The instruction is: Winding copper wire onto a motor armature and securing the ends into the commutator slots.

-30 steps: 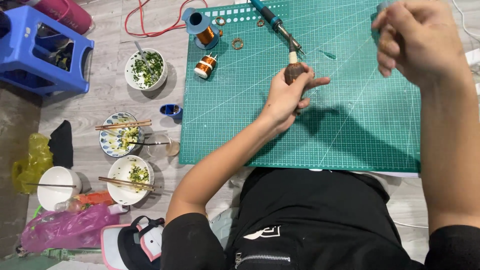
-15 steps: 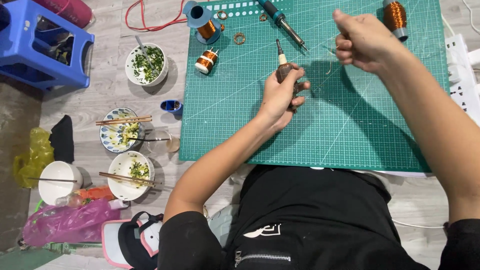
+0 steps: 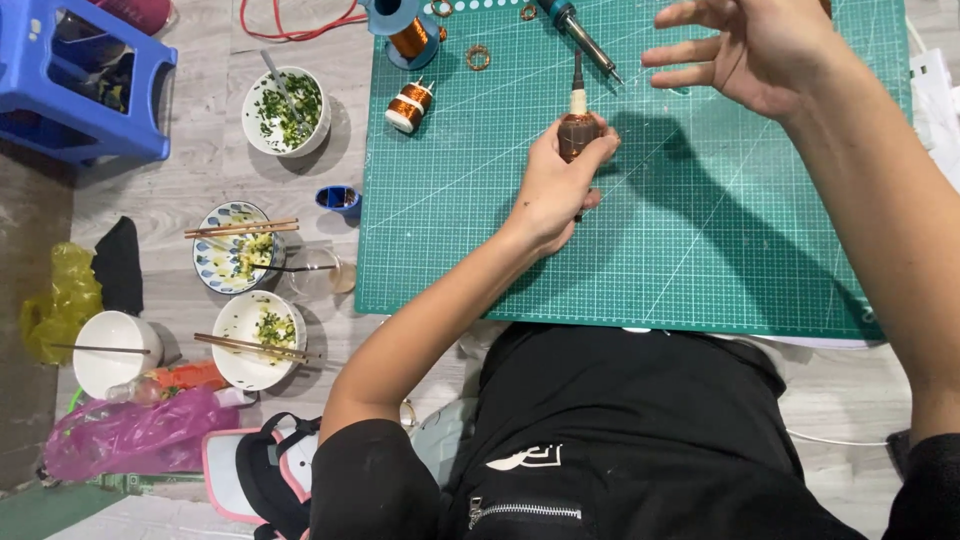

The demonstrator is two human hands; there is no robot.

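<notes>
A: Lighting even and bright from overhead; soft shadows of both arms fall across the green cutting mat.
B: Focus sharp throughout; no glare, slight wide-angle stretch at edges.

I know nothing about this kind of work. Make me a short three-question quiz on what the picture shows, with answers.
1. True or false: the left hand grips a small brown coil on a rod over the green mat.
2. Which best describes the right hand? A) fingers spread, holding nothing visible B) gripping a bowl C) resting flat on the mat
3. Fill in: the bowls with chopsticks sit on the ___ beside the mat.

Key: 1 true; 2 A; 3 floor.
</notes>
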